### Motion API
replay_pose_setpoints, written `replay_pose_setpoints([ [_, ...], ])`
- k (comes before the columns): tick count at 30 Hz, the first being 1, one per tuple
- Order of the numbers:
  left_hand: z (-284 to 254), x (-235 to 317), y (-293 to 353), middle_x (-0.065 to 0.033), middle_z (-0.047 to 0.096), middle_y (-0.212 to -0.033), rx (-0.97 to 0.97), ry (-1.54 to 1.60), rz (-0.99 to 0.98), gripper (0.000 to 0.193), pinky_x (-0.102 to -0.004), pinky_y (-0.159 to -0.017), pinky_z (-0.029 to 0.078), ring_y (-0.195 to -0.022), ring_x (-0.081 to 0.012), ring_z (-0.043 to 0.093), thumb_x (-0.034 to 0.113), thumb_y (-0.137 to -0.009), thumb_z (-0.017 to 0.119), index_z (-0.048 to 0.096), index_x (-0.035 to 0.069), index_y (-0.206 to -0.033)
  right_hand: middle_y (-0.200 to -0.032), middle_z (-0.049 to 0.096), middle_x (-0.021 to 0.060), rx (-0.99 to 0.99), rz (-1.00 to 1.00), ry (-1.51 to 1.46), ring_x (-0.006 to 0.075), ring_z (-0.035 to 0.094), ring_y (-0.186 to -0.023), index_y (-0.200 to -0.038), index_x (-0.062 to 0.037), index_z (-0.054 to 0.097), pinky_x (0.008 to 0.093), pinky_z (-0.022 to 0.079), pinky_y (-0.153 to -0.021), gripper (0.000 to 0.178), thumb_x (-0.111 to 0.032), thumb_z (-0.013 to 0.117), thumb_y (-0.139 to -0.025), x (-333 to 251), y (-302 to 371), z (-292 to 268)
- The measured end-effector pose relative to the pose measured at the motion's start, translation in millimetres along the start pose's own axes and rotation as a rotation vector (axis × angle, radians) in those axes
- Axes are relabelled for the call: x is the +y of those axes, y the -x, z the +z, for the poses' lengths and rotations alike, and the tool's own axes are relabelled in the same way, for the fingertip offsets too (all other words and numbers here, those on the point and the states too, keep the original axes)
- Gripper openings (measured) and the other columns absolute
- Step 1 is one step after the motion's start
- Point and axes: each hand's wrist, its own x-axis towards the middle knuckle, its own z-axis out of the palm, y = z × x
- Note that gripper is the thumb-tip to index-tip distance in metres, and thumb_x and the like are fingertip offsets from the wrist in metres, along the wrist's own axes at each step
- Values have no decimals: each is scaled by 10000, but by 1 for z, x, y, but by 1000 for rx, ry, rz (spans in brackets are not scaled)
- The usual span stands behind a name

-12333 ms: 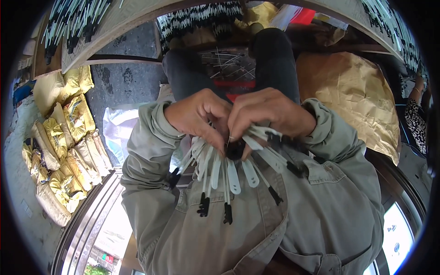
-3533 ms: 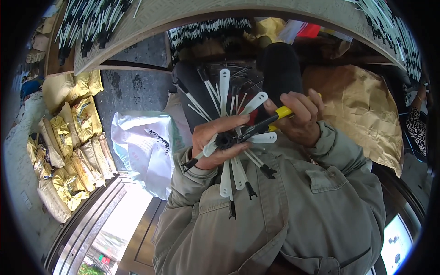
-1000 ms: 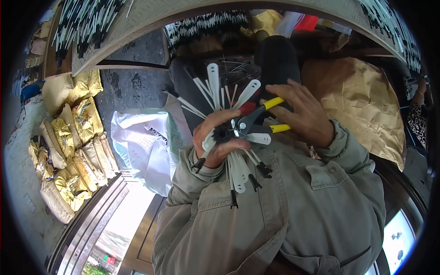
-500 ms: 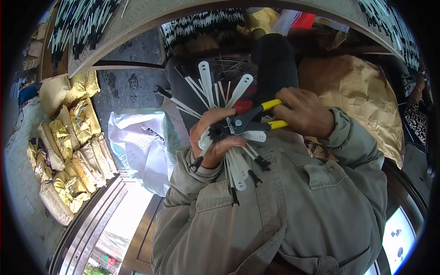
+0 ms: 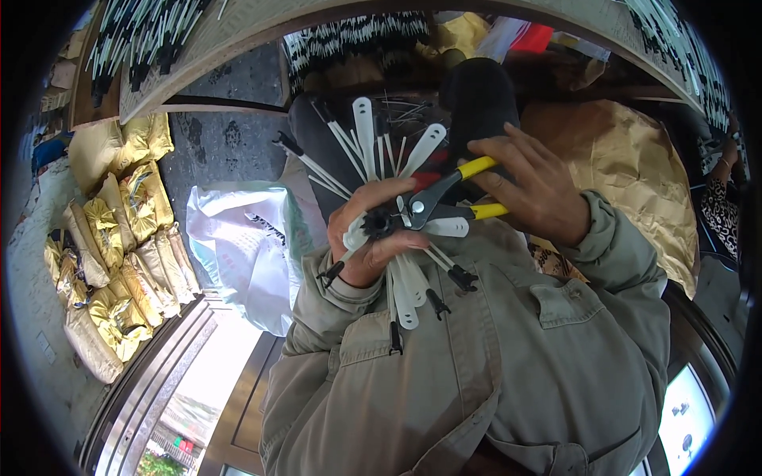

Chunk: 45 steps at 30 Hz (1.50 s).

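Note:
My left hand [image 5: 369, 226] is closed around a black ribbed hub [image 5: 379, 224] with white strips and rods fanning out on all sides, like an umbrella frame. The flat white strips [image 5: 364, 135] have holes at their ends. Several thin white rods [image 5: 317, 170] end in black forked tips [image 5: 462, 278]. Pliers with yellow handles [image 5: 478, 166] have their dark jaws right beside the hub, between my left thumb and forefinger; what the jaws grip is hidden. At the handles is my right hand [image 5: 548, 186], holding the pliers loosely with some fingers stretched out.
A white plastic bag [image 5: 246, 254] lies to the left, beyond it stacked yellow-brown packages [image 5: 131, 262]. Brown paper [image 5: 627, 174] spreads at the right. A table edge [image 5: 254, 55] curves across the front, with bundles of black-tipped white rods [image 5: 143, 40] on it. Thin wires [image 5: 405, 107] lie near my knees.
My right hand has loosened, its fingers lifting and stretching out, and the pliers' handles have shifted slightly up and right. The hub and its strips have moved a little right in my left hand.

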Motion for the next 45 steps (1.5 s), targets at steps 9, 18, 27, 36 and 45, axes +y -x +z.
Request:
replay_pose_setpoints([
  [9, -4, 1, 2, -89, 632, -991, -32, -7, -25, 628, -254, -705, 461, -789, -139, 596, 299, -563, 821, 593, 23, -1080, -1088, 537, 131, 51, 10, 158, 281, 564, -1025, -1052, -21, 608, 591, 237, -1021, 383, -291, 594, -780, -8, -3, -10],
  [18, -3, 4, 4, -103, 640, -998, 3, -106, -29, 629, -248, -690, 465, -793, -145, 599, 294, -572, 824, 590, 11, -1083, -1130, 529, 132, 32, 32, 129, 276, 565, -1027, -1036, -28, 610, 593, 243, -1011, 363, -263, 617, -760, -13, -2, -10],
  [27, 0, 4, 3, -124, 642, -999, 38, -124, 39, 578, -254, -690, 473, -785, -157, 609, 254, -610, 819, 590, 9, -1080, -1126, 527, 139, 13, 45, 39, 298, 575, -985, -993, -19, 586, 457, 472, -854, 340, -216, 655, -724, -13, -3, 2],
  [36, -1, 5, 4, -143, 634, -1001, -1, -91, 47, 544, -277, -736, 483, -848, -187, 623, 210, -645, 810, 574, 21, -1098, -965, 539, 143, 54, 44, -109, 270, 572, -782, -857, -15, 572, 369, 472, -665, 290, -206, 693, -675, -12, 0, 19],
  [45, -1, 2, 8, -131, 638, -976, 45, -142, 57, 533, -273, -732, 475, -826, -184, 619, 204, -628, 822, 588, 18, -1069, -887, 549, 119, 180, 17, -220, 248, 576, -738, -814, -24, 567, 324, 465, -605, 285, -213, 705, -653, -12, -3, 48],
])
